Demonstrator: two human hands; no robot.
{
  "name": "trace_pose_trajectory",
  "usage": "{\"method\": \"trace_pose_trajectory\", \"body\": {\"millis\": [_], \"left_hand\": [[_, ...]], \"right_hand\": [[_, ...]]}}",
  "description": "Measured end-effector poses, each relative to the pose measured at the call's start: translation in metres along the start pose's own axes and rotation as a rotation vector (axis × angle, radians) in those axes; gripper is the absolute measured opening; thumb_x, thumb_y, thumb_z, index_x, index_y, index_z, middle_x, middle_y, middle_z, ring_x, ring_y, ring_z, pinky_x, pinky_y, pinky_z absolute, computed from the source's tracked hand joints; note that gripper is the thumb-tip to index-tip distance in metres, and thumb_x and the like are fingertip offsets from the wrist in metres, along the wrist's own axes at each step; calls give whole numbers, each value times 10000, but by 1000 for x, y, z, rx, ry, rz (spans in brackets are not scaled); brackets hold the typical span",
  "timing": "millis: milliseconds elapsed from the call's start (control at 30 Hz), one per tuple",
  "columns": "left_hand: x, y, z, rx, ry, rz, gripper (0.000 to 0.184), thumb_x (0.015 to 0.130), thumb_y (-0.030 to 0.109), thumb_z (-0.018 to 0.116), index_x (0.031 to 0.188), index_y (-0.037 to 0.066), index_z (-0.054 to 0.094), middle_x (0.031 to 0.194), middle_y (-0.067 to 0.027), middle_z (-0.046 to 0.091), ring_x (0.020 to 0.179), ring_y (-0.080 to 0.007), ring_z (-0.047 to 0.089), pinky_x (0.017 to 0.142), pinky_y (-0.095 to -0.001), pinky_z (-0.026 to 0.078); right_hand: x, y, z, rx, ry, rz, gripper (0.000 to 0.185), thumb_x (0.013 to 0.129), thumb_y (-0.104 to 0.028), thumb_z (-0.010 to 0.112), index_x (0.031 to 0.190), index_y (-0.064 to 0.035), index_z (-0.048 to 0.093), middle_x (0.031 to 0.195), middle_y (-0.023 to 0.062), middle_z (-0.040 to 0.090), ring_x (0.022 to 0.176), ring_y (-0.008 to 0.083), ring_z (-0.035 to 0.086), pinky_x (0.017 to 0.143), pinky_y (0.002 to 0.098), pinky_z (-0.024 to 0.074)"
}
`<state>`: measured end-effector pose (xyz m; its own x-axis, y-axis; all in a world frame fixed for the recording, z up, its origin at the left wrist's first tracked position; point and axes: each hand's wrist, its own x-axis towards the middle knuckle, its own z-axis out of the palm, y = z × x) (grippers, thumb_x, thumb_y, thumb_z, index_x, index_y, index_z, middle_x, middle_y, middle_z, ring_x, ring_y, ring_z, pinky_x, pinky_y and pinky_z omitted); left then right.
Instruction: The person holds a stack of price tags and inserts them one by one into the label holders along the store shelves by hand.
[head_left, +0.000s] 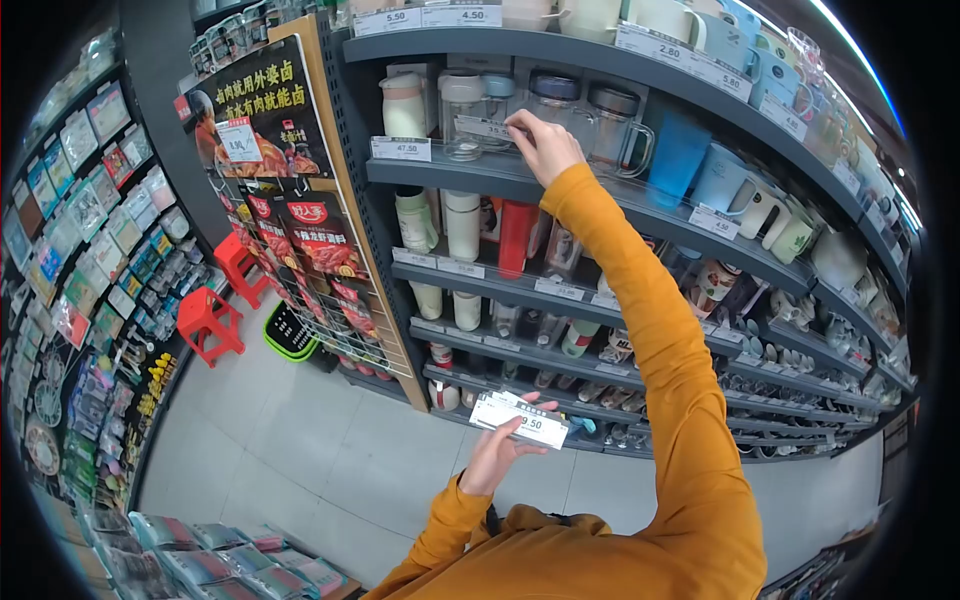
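My right hand is raised to the second shelf from the top, its fingers closed on the end of a white price tag. That tag is in front of clear glass jars and a dark-lidded cup. Lower down, near my body, my left hand grips a small stack of price tags, with the thumb across the top one. The top tag's price ends in "9.50"; its first part is hidden by the thumb. A glass mug with a handle stands to the right of my right hand.
Shelf edges carry other tags, such as one reading 47.50. A blue cup and a red box stand nearby. Sauce packets hang at left. Red stools and a green basket are on the floor.
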<state>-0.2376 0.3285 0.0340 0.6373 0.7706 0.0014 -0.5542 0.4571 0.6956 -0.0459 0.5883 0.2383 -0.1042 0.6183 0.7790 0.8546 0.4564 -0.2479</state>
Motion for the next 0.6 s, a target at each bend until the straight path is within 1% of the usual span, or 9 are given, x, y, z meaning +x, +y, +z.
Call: {"method": "trace_pose_trajectory", "body": {"millis": [100, 200, 300, 333, 433, 533, 600], "left_hand": [[-8, 8, -5, 6, 54, -14, 482, 942, 244, 433, 1366, 22, 372, 1328, -175, 511, 1146, -246, 560, 783, -318, 510], [-12, 15, -13, 10, 87, -23, 480, 943, 243, 434, 1365, 24, 373, 1319, -173, 520, 1143, -239, 560, 784, -318, 511], [-14, 17, -26, -7, 38, -23, 464, 972, 219, 387, 1393, 29, 335, 1360, -174, 481, 1109, -230, 580, 821, -334, 515], [-13, 18, -28, -5, 41, -25, 463, 972, 220, 390, 1391, 29, 337, 1358, -173, 483, 1106, -229, 581, 820, -333, 515], [-16, 22, -34, 2, 55, -31, 461, 970, 222, 399, 1386, 32, 342, 1353, -172, 488, 1098, -228, 587, 816, -331, 517], [-19, 25, -37, 6, 65, -27, 462, 970, 226, 404, 1386, 35, 344, 1350, -170, 492, 1092, -226, 591, 813, -331, 518], [-19, 23, -39, -1, 71, -27, 462, 972, 233, 403, 1386, 38, 345, 1349, -169, 494, 1090, -224, 593, 813, -332, 518]], "right_hand": [[15, 12, 25, 94, -74, 50, 161, 916, -215, 560, 1010, -95, 612, 957, 151, 680, 873, 355, 645, 750, 400, 513], [25, 22, 37, 284, -124, 46, 175, 910, -176, 577, 1024, -54, 626, 927, 139, 695, 839, 274, 682, 741, 354, 526], [30, 20, 37, 487, -268, 182, 192, 921, -151, 595, 1048, -8, 608, 953, 79, 671, 869, 142, 654, 723, 288, 536], [30, 20, 38, 474, -293, 163, 187, 934, -160, 580, 1054, -22, 616, 966, 60, 667, 875, 127, 644, 719, 271, 540], [28, 23, 45, 519, -241, 120, 210, 908, -185, 590, 1036, -28, 646, 892, 133, 697, 832, 197, 680, 729, 313, 533], [26, 24, 42, 261, -193, 10, 234, 899, -221, 588, 1033, -46, 667, 926, 134, 698, 874, 252, 681, 772, 336, 526], [22, 14, 37, 182, -236, 21, 242, 889, -240, 593, 1025, -59, 679, 961, 125, 686, 919, 283, 660, 803, 351, 514]]}}
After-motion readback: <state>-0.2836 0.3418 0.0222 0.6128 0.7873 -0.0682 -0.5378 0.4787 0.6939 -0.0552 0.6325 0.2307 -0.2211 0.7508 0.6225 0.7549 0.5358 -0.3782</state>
